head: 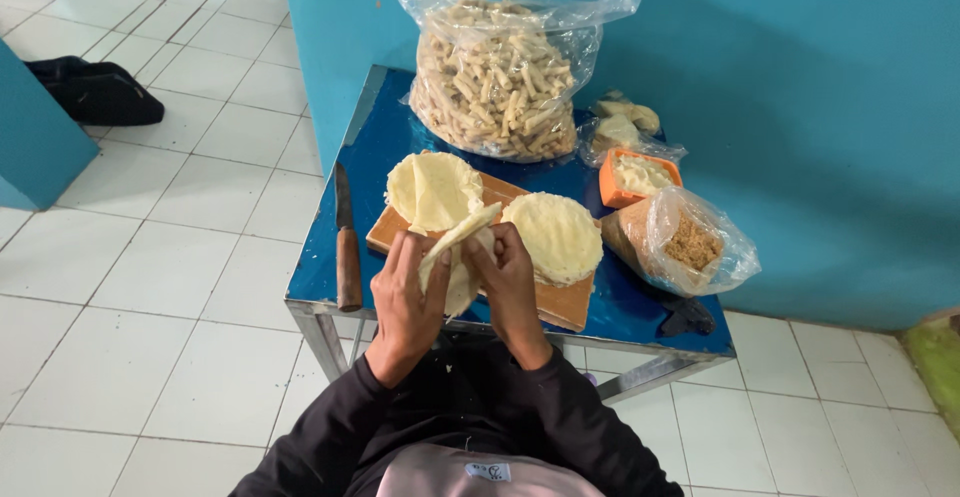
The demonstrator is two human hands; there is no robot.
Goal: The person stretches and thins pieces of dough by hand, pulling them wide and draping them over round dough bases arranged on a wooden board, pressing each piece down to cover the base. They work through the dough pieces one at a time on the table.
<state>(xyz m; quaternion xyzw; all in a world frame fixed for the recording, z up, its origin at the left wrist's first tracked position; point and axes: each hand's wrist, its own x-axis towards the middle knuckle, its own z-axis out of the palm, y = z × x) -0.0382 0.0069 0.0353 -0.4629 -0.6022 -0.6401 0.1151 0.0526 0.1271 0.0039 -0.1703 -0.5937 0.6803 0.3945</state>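
My left hand (405, 292) and my right hand (510, 282) both hold a thin pale round wrapper sheet (458, 247), folded up between the fingers above the near edge of a wooden board (560, 302). On the board lie a loose stack of the same pale sheets (432, 189) at the left and a thicker round stack (555, 235) at the right. Both sleeves are black.
The board rests on a small blue metal table (375, 147). A wooden-handled knife (346, 242) lies along its left side. At the back stands a large clear bag of pale rolled sticks (500, 77). An orange tub (635, 177) and a bag of brown filling (685, 242) sit at the right. A teal wall rises behind, and a black bag (95, 89) lies on the tiled floor.
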